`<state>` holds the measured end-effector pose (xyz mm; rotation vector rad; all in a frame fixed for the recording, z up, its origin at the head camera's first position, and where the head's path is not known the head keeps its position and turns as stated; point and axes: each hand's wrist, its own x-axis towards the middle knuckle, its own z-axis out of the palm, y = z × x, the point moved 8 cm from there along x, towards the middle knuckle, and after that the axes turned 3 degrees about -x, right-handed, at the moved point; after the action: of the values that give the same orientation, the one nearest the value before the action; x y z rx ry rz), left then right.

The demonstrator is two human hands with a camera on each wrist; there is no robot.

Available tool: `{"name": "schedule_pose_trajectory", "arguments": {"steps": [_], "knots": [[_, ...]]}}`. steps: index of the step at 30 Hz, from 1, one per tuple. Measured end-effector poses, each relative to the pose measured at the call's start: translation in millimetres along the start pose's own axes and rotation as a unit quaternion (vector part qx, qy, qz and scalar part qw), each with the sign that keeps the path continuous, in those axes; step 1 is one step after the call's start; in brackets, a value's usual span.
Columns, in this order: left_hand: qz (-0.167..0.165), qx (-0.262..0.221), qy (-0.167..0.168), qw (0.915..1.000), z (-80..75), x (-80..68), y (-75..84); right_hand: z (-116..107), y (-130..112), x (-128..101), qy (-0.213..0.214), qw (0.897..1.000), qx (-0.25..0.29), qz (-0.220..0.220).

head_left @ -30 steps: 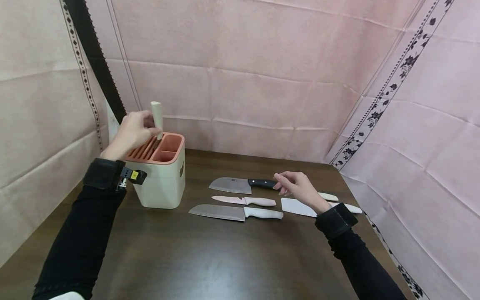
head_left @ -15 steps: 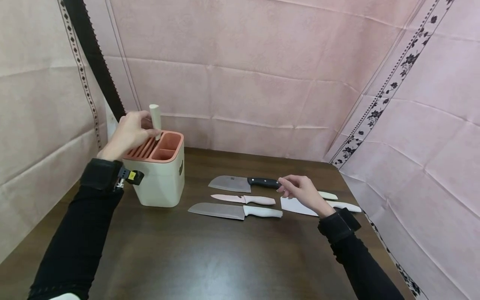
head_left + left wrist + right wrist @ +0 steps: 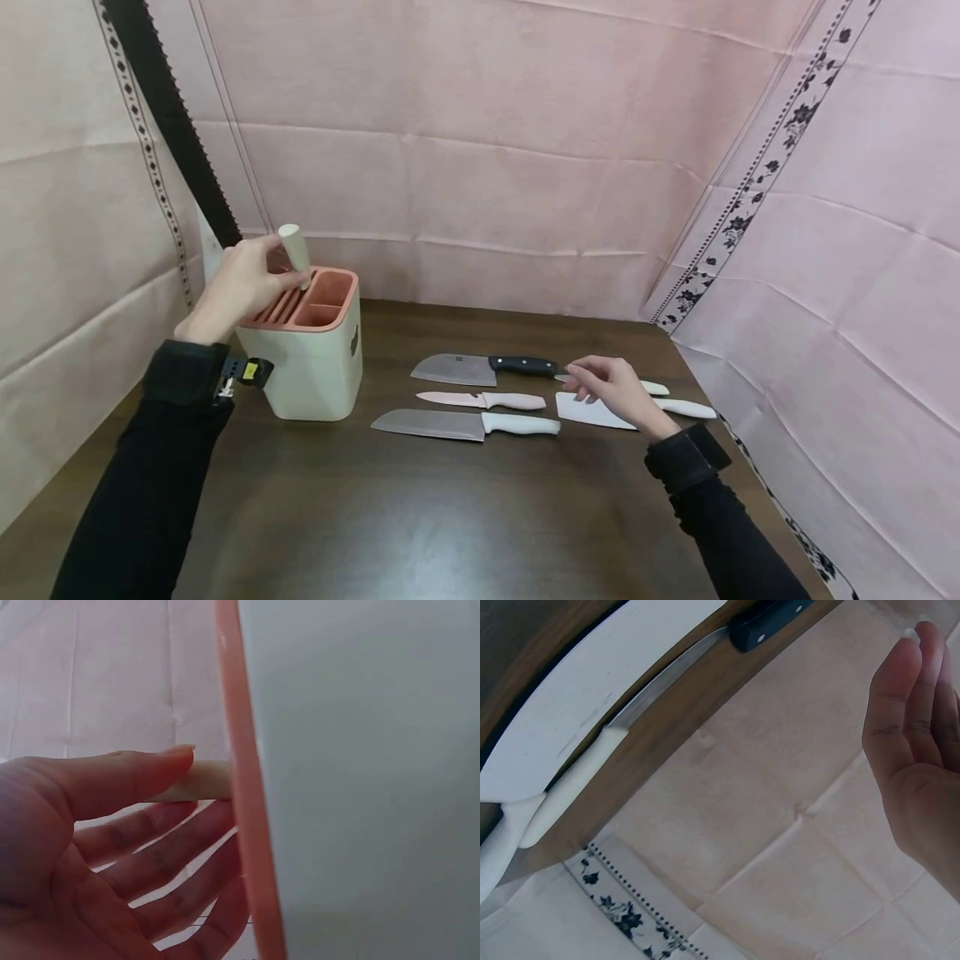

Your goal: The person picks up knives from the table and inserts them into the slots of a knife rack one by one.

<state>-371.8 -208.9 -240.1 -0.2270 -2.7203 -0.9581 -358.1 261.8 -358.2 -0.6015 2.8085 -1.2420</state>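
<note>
My left hand [image 3: 258,279] pinches the cream handle [image 3: 294,246] of a knife standing in a slot of the cream knife block [image 3: 311,371] with the salmon rim. In the left wrist view the thumb [image 3: 127,776] lies over that cream handle [image 3: 199,784] beside the knife block's wall [image 3: 360,780]. My right hand [image 3: 600,385] hovers with relaxed fingers and holds nothing, just right of the black-handled cleaver [image 3: 480,368] and above the white ceramic knife [image 3: 588,412]. In the right wrist view the right hand [image 3: 919,750] is clear of the white ceramic knife [image 3: 592,712].
A pink knife [image 3: 483,401] and a white-handled steel knife [image 3: 468,425] lie on the dark wooden table [image 3: 420,517]. A small cream-handled knife [image 3: 654,388] lies behind the white one. Pink cloth walls close in at the back and on both sides.
The cream-handled knife has sunk lower into the block under my left hand. My right hand has drifted slightly right, away from the end of the cleaver's black handle.
</note>
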Motion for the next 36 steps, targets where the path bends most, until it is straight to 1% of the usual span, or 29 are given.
{"name": "schedule_pose_trajectory", "arguments": {"steps": [5, 8, 12, 16, 19, 22, 25, 30, 34, 36], "knots": [[-0.033, 0.007, 0.017, 0.9993, -6.9, -18.0, -7.6, -11.3, 5.8, 1.4, 0.008, 1.000, -0.010, -0.015], [-0.049, 0.014, 0.018, 0.9985, -9.1, -26.1, -8.6, -22.9, 13.6, 2.3, 0.018, 1.000, -0.022, -0.008], [-0.055, 0.023, 0.018, 0.9980, -11.1, -33.6, -4.9, -43.3, 25.9, 1.8, 0.036, 0.997, -0.068, 0.012], [-0.063, 0.027, 0.014, 0.9975, -11.2, -39.7, -0.8, -64.5, 41.7, -0.1, 0.054, 0.991, -0.121, 0.030], [-0.058, 0.031, 0.013, 0.9978, -9.8, -41.8, 4.7, -78.8, 60.4, -3.2, 0.067, 0.986, -0.147, 0.052], [-0.045, 0.030, 0.009, 0.9985, -6.1, -41.6, 10.8, -90.8, 82.7, -8.2, 0.081, 0.980, -0.161, 0.080], [-0.033, 0.021, -0.007, 0.9992, 1.6, -40.2, 15.7, -99.9, 102.7, -16.1, 0.097, 0.975, -0.174, 0.102], [-0.012, 0.009, -0.018, 0.9997, 13.9, -38.2, 24.5, -108.3, 129.9, -31.6, 0.122, 0.962, -0.214, 0.118], [-0.004, 0.004, -0.023, 0.9997, 22.0, -36.4, 33.0, -110.2, 151.3, -44.9, 0.127, 0.953, -0.242, 0.132], [0.000, 0.004, -0.026, 0.9996, 26.0, -34.7, 37.3, -109.9, 163.5, -52.3, 0.122, 0.949, -0.249, 0.153]]}}
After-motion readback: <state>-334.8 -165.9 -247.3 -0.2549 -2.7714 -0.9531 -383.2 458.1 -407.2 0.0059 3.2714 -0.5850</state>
